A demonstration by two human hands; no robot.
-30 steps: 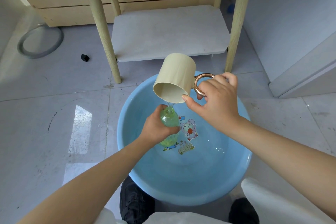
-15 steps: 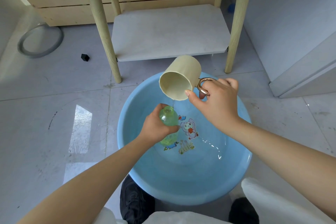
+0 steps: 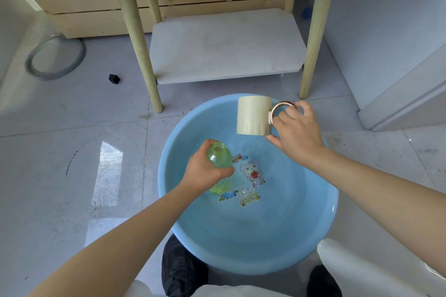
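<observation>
Left hand (image 3: 205, 172) grips the green bottle (image 3: 219, 159); right hand (image 3: 295, 132) holds the cream mug (image 3: 253, 116) by its handle.

The bottle (image 3: 219, 159) is small, of clear green plastic, uncapped, its threaded neck open and pointing up. It stands nearly upright with a slight lean, and the left hand (image 3: 205, 172) grips it round the middle. Its lower part hangs inside the blue basin (image 3: 241, 255), left of centre; whether its base touches the bottom cannot be told. The mug (image 3: 253, 116) is a plain cream cylinder with a round copper-coloured ring handle on its right side. The right hand (image 3: 298, 134) holds it by that handle, thumb at its lower edge. It hangs over the basin's far rim, above and right of the bottle and apart from it, its side to the camera and its opening out of sight.
</observation>
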